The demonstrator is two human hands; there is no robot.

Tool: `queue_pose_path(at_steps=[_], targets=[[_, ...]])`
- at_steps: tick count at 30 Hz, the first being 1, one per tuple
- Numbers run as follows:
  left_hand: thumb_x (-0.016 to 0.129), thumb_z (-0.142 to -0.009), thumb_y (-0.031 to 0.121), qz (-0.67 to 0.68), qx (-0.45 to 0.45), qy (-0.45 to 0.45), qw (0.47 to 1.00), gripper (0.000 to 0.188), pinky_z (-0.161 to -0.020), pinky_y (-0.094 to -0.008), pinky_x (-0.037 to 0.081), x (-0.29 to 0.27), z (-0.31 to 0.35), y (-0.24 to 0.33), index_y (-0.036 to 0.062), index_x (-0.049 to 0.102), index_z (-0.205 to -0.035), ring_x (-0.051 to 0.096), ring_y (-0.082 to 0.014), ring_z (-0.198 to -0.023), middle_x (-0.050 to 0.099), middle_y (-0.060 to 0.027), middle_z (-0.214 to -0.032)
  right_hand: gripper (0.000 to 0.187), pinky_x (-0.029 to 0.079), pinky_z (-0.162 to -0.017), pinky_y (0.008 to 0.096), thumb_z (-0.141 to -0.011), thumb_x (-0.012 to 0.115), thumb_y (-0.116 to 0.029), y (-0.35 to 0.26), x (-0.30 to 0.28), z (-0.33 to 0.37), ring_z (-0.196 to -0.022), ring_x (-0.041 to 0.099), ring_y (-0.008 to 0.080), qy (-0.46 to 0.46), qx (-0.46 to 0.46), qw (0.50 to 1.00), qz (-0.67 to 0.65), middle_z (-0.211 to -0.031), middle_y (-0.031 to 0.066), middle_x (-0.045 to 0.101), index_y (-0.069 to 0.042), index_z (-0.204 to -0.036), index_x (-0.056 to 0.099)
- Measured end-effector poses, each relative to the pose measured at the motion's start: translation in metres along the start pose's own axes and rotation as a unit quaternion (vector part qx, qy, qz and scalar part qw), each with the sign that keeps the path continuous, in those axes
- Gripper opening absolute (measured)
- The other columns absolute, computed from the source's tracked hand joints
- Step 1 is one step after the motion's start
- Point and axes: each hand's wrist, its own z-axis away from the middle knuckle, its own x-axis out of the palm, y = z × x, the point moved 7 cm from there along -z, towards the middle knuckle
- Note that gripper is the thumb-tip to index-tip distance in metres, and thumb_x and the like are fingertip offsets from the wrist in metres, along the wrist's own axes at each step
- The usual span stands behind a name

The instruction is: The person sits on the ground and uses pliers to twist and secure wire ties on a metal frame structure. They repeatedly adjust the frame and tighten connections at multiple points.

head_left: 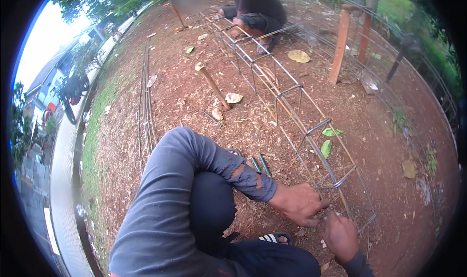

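A long rebar cage (297, 119), made of thin steel bars with square stirrups (317, 128), runs from the far middle toward my hands. My left hand (299, 205) is at its near end, fingers closed and thumb side toward the other hand. Just to the right and nearer, my right hand (341, 235) is also closed, its fingertips almost meeting those of the left. What the fingertips pinch is too small to make out. A tool with two green handles (260, 164) lies on the ground left of the cage, its head not visible.
A person (257, 12) squats at the cage's far end. Wooden stakes (214, 87) stand in the soil, with a taller post (340, 46) to the right. Loose bars (145, 97) lie at left. Wire fencing (413, 68) borders the right side. My sandalled foot (277, 238) is close below my hands.
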Motion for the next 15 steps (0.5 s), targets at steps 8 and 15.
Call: queue_pose_path(at_steps=[8,15], targets=[[0.063,-0.091,0.028,0.016,0.116,0.060,0.991,0.056,-0.076,-0.0542,0.057,0.021,-0.011,-0.003,-0.0143,0.053,-0.126,0.069,-0.0500,-0.093,0.063,-0.0297,-0.100,0.009,0.052,-0.058,0.0525,-0.095,0.064,-0.012,0.001,-0.020,0.003,-0.064,0.067,0.0410,-0.036,-0.049,0.994,0.087,-0.071,0.0194,0.066,-0.005,-0.100,0.065],[0.061,-0.086,0.008,0.164,0.109,0.004,0.980,0.062,-0.099,-0.0543,0.053,0.017,-0.025,-0.010,-0.0136,0.044,-0.141,0.061,-0.0502,-0.118,0.059,-0.0354,-0.124,0.021,0.050,-0.048,0.0494,-0.094,0.062,-0.011,0.024,-0.017,0.019,-0.055,0.066,0.0379,0.012,-0.024,0.983,0.180,-0.065,0.0172,0.065,-0.008,-0.114,0.067]])
